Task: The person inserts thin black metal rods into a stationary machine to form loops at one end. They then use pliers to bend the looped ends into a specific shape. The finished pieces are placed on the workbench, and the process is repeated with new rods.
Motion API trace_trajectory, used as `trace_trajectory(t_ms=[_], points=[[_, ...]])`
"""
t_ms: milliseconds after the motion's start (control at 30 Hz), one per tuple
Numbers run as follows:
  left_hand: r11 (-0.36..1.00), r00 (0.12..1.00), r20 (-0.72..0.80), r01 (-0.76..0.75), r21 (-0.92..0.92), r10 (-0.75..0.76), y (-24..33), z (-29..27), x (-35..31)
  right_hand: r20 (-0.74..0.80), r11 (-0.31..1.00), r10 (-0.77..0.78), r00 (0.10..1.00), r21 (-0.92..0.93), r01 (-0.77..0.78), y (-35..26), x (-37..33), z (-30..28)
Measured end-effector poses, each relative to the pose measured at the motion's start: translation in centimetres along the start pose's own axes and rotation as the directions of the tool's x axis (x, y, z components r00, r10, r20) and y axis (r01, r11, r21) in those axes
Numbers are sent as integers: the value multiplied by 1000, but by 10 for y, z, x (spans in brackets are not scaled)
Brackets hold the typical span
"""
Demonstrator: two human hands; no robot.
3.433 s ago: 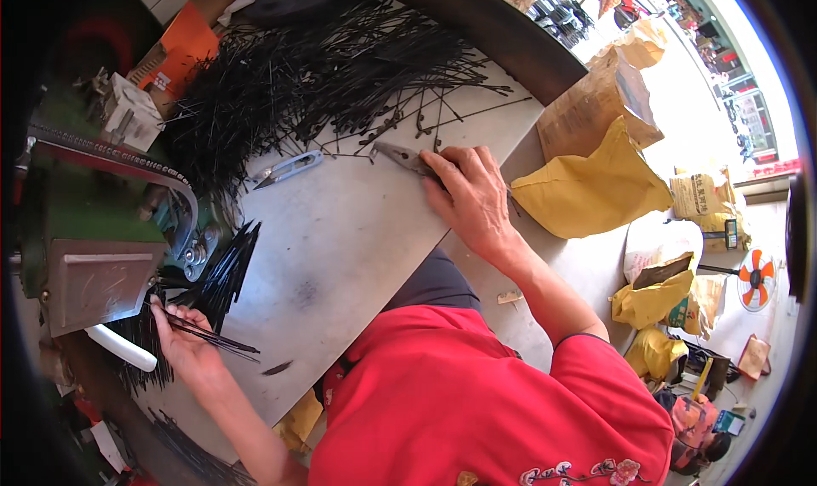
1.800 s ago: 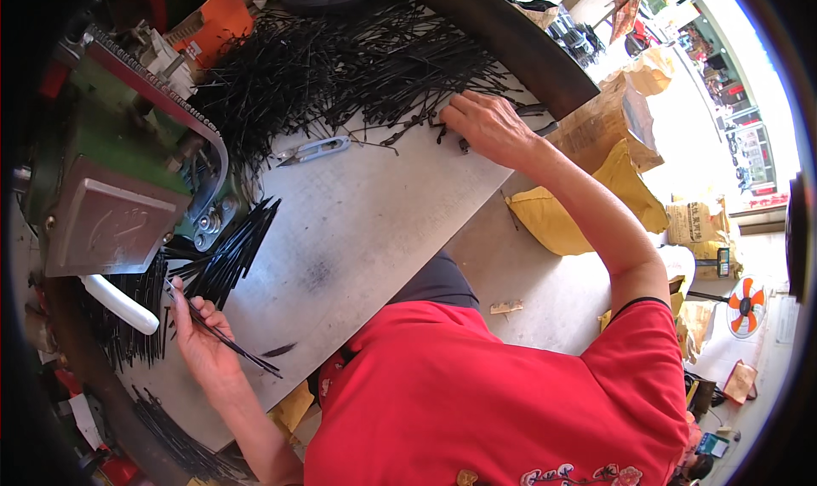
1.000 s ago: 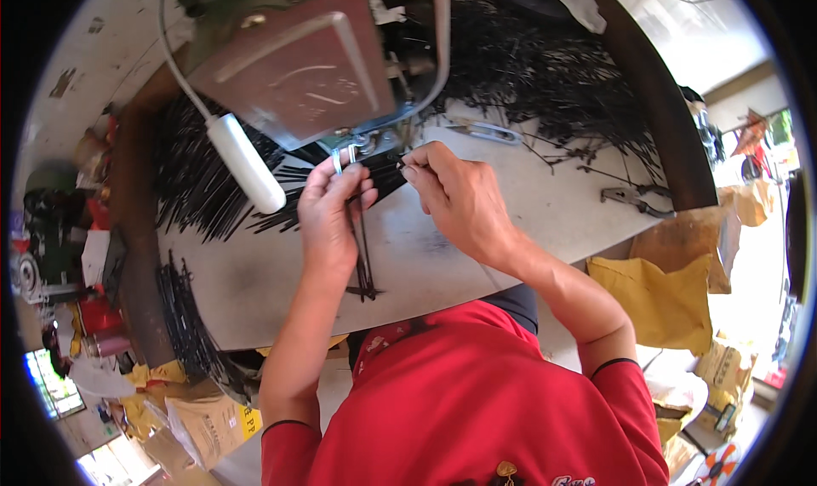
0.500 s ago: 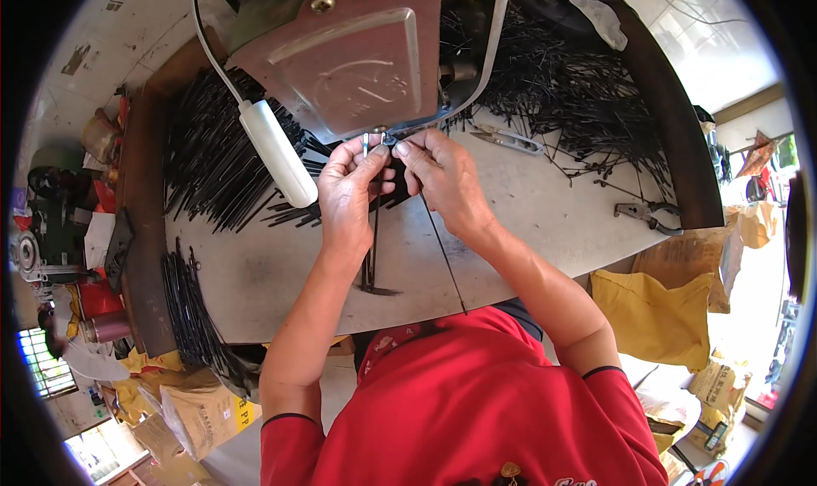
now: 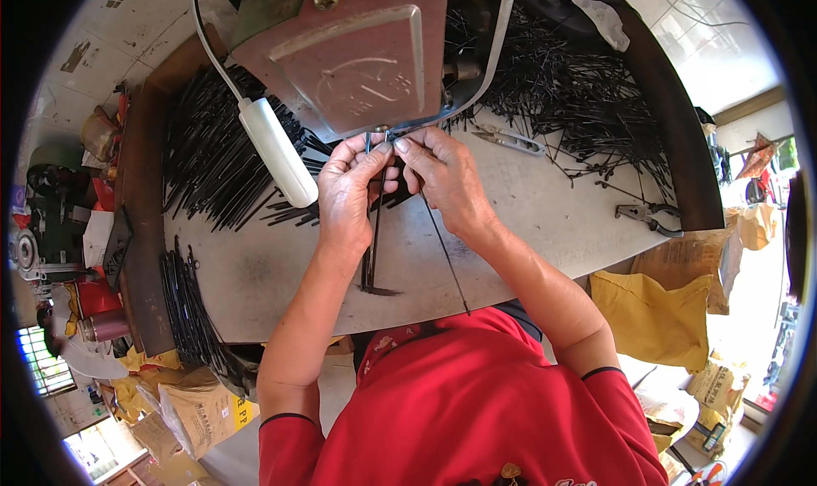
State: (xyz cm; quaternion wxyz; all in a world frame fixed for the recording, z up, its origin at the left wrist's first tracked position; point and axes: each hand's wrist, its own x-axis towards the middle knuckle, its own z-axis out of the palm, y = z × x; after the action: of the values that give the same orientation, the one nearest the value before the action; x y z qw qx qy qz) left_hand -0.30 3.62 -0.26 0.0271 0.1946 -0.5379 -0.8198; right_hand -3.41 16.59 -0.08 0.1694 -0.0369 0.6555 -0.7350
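Just under the front of a green and maroon machine head (image 5: 357,69), my two hands meet fingertip to fingertip. My left hand (image 5: 347,180) is closed in a pinch on a narrow black strip (image 5: 375,239), whose doubled lengths hang toward the table edge. A small light-coloured piece shows by its fingertips. My right hand (image 5: 442,175) pinches a thin black cord (image 5: 444,252) that slants down past the table edge near my red shirt. The ends between my fingers are too small to make out, and the machine partly hides the spot.
Heaps of black strips (image 5: 225,162) lie left; tangled black cords (image 5: 587,103) fill the right back. A white tube lamp (image 5: 279,154) hangs beside my left hand. Thread snips (image 5: 511,140) and pliers (image 5: 648,216) lie right. A raised brown rim (image 5: 681,128) borders the table (image 5: 528,222).
My hands stay almost in place under the machine, still pinching. The light piece by my left fingertips has turned slightly and looks darker; the view has shifted a little.
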Motion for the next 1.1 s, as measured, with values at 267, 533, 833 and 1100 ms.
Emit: trace_trajectory(t_ms=[267,533,833,1100], points=[[1000,1000,-3,-2,-9,2,1,1,-1,35,996,-29,999,81,26,4,1,-3],[1000,1000,-3,-7,0,7,0,-1,-1,47,992,-69,997,112,63,7,2,-3],[999,999,-46,16,-37,-18,0,3,-2,45,979,40,998,198,-48,1,1,-2],[1000,1000,-12,10,6,-10,-3,0,-1,195,981,39,980,-193,-1,-9,12,-19]])
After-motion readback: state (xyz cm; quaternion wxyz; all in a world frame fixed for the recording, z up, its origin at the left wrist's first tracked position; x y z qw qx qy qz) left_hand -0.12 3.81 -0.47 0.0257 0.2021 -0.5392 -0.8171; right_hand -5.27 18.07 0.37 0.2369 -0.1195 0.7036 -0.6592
